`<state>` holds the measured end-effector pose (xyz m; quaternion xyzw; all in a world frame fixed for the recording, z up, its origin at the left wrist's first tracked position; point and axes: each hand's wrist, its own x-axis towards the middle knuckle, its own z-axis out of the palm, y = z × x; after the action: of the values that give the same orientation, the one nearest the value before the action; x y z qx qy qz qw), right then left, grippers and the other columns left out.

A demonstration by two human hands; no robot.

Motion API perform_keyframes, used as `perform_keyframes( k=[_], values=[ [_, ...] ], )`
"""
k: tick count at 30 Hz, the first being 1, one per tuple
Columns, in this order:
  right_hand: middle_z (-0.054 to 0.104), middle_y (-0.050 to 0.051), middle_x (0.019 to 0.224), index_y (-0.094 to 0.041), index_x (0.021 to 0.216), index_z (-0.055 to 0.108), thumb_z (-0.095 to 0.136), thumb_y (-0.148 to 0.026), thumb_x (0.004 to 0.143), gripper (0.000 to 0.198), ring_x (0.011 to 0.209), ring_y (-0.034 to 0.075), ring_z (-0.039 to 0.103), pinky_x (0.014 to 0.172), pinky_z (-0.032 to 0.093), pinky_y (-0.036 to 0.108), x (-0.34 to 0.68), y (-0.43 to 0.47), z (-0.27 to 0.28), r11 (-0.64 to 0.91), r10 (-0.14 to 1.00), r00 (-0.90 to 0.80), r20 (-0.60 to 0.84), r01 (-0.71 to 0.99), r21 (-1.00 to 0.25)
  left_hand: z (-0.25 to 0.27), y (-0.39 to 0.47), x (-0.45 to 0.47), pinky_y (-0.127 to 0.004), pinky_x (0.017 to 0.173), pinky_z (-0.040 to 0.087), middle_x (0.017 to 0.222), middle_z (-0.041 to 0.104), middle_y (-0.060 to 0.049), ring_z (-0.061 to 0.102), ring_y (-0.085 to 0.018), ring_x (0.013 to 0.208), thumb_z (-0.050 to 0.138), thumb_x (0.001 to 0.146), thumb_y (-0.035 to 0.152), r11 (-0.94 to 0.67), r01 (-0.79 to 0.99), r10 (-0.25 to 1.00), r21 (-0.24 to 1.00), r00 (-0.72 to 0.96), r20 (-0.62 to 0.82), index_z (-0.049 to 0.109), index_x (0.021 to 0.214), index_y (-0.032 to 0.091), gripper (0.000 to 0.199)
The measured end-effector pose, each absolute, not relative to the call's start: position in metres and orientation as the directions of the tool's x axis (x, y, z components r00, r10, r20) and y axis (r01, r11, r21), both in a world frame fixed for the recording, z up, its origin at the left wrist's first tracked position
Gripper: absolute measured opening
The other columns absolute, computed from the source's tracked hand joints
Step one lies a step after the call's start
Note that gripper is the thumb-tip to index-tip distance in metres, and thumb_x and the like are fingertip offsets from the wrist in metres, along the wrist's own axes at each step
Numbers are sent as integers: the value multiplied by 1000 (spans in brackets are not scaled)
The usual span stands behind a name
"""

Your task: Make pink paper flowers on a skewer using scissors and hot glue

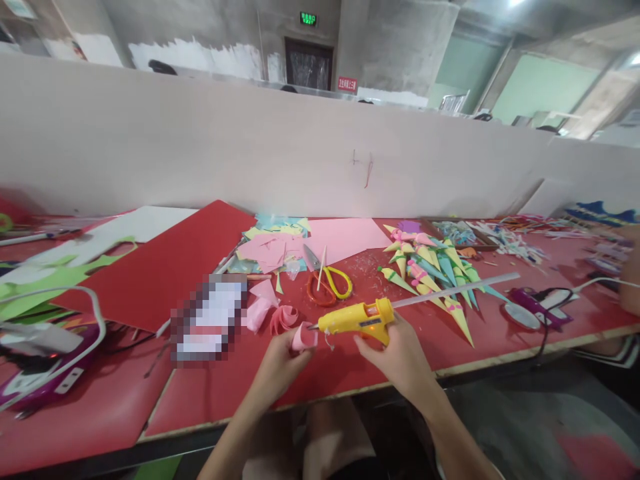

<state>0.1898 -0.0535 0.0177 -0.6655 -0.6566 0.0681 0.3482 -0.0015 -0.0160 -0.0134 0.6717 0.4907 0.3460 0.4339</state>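
Pinched in my left hand is a small curled piece of pink paper. My right hand grips a yellow hot glue gun by its handle, and a long clear glue stick sticks out of the back. The gun's nozzle points left, at the pink paper's edge; whether they touch I cannot tell. Just beyond my left hand lie a red paper curl and a folded pink paper piece. Scissors with red and yellow handles lie behind the glue gun.
Yellow and blue paper cones are heaped at right. Pink sheets, scraps and red card lie along the back. A blurred phone and power strips flank my hands. A white partition closes the far side.
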Motion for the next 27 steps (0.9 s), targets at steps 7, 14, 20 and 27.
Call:
perform_keyframes(
  k=[7, 14, 20, 27],
  values=[
    [66, 9, 77, -16, 83, 61, 60, -34, 66, 25, 74, 24, 63, 64, 49, 32, 189, -57, 33, 187, 900, 40, 435, 864, -468, 2, -22, 0, -19, 44, 31, 48, 40, 6, 35, -8, 47, 52, 66, 33, -39, 306, 956, 951, 289, -54, 50, 55, 14, 22],
    [66, 8, 76, -17, 86, 62, 57, -31, 67, 24, 72, 23, 63, 64, 50, 32, 186, -54, 34, 262, 862, -33, 507, 884, -387, -6, -24, -4, -19, 48, 33, 51, 39, 6, 36, -8, 50, 57, 63, 39, 57, 258, 938, 965, 317, -141, 48, 57, 15, 26],
    [65, 6, 73, -18, 86, 62, 54, -23, 65, 23, 71, 21, 62, 63, 49, 29, 184, -51, 32, 279, 837, -47, 545, 894, -351, -5, -25, -5, -20, 47, 25, 53, 28, 7, 26, -7, 50, 52, 64, 41, 64, 293, 911, 954, 372, -175, 35, 55, 19, 30],
    [63, 4, 69, -19, 76, 61, 52, -21, 63, 16, 65, 20, 60, 58, 46, 28, 185, -51, 33, 197, 876, -15, 481, 923, -331, 0, -26, -4, -20, 48, 27, 53, 30, 6, 27, -8, 52, 49, 65, 41, -11, 330, 917, 944, 379, -122, 36, 55, 19, 27]
  ],
)
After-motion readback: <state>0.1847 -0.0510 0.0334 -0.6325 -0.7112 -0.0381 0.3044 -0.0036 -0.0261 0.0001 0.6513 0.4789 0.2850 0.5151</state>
